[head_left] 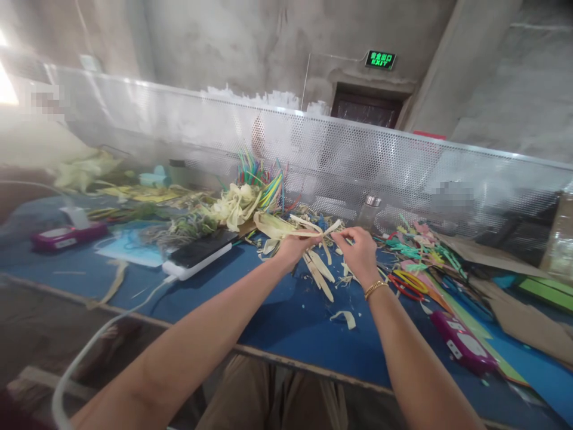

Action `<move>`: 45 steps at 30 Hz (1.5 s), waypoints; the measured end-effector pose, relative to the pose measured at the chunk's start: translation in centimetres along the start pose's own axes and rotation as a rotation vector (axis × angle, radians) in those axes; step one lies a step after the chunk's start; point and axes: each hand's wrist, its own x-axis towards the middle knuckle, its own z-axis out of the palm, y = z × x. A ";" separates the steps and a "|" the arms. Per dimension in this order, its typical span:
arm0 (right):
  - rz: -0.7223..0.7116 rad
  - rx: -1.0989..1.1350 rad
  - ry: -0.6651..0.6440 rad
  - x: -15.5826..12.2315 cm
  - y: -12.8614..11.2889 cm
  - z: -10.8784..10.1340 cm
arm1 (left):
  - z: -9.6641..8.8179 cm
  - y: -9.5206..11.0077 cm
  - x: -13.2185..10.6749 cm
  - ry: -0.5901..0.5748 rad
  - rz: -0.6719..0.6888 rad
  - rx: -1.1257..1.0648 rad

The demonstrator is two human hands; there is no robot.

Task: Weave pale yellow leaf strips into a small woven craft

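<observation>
The husk (320,275) lies between the two hands, above the tabletop (286,322), directly in front of the person. Its longer strips slant from the left hand (293,248) toward the near edge and rightward; a shorter end points away, toward the right hand (358,248). The left hand is nearer the main bundle and holds it between closed thumb and fingers. The right thumb and forefinger are drawn together beside the short end; whether they grip it cannot be told. The husk is pale cream, flat, split into narrow strips.
</observation>
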 end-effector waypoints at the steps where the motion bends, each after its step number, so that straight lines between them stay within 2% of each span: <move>1: -0.004 0.037 -0.082 -0.1 -0.1 0.2 | 0.1 0.0 0.0 0.016 0.013 -0.021; 4: 0.010 0.241 -0.305 -0.2 0.2 0.8 | 0.1 -0.1 0.0 -0.009 0.036 -0.062; 6: 0.011 0.359 -0.348 -0.2 0.5 1.1 | 0.0 0.0 0.0 -0.089 0.027 -0.072; 8: -0.009 0.408 -0.330 0.0 0.7 0.9 | -0.1 0.2 -0.1 -0.166 0.005 -0.104; 11: -0.028 0.456 -0.317 0.2 0.7 0.1 | -0.4 0.8 -0.2 -0.294 -0.124 -0.228; 13: -0.026 0.502 -0.376 0.3 0.6 -0.6 | -0.5 1.1 -0.2 -0.401 -0.258 -0.330; 15: -0.054 0.498 -0.434 0.4 0.4 -1.1 | -0.5 1.1 -0.3 -0.457 -0.327 -0.395; 19: -0.125 0.370 -0.437 0.6 0.5 -1.4 | 0.0 0.5 -0.6 -0.395 -0.271 -0.325; 21: -0.148 0.274 -0.396 0.6 0.6 -1.3 | 0.3 0.0 -0.7 -0.362 -0.246 -0.289; 22: -0.155 0.214 -0.342 0.7 0.6 -1.2 | 0.4 -0.1 -0.7 -0.345 -0.240 -0.285; 24: -0.130 0.092 -0.148 0.7 0.8 -1.1 | 0.5 -0.2 -0.6 -0.296 -0.231 -0.287; 26: -0.049 -0.001 0.064 0.7 1.0 -0.9 | 0.5 -0.2 -0.4 -0.218 -0.220 -0.293; 27: 0.004 -0.023 0.113 0.7 1.1 -0.8 | 0.4 -0.1 -0.4 -0.179 -0.218 -0.296; 28: 0.060 -0.022 0.105 0.6 1.1 -0.7 | 0.4 -0.1 -0.3 -0.155 -0.222 -0.302; 29: 0.112 0.004 0.043 0.5 1.0 -0.5 | 0.3 0.0 -0.3 -0.144 -0.230 -0.305; 32: 0.219 0.230 -0.253 0.0 0.5 0.4 | 0.3 0.2 -0.4 -0.200 -0.270 -0.301; 33: 0.235 0.341 -0.308 -0.2 0.2 0.7 | 0.3 0.2 -0.4 -0.236 -0.288 -0.304; 35: 0.285 0.527 -0.320 -0.4 -0.2 1.1 | 0.3 0.3 -0.6 -0.302 -0.335 -0.327; 38: 0.345 0.633 -0.290 -0.5 -0.5 1.2 | 0.2 0.4 -0.6 -0.341 -0.411 -0.364; 42: 0.308 0.681 -0.347 -0.4 -0.4 1.1 | 0.1 0.5 -0.6 -0.300 -0.429 -0.332; 45: 0.288 0.711 -0.342 -0.5 -0.3 1.2 | 0.1 0.6 -0.6 -0.280 -0.453 -0.301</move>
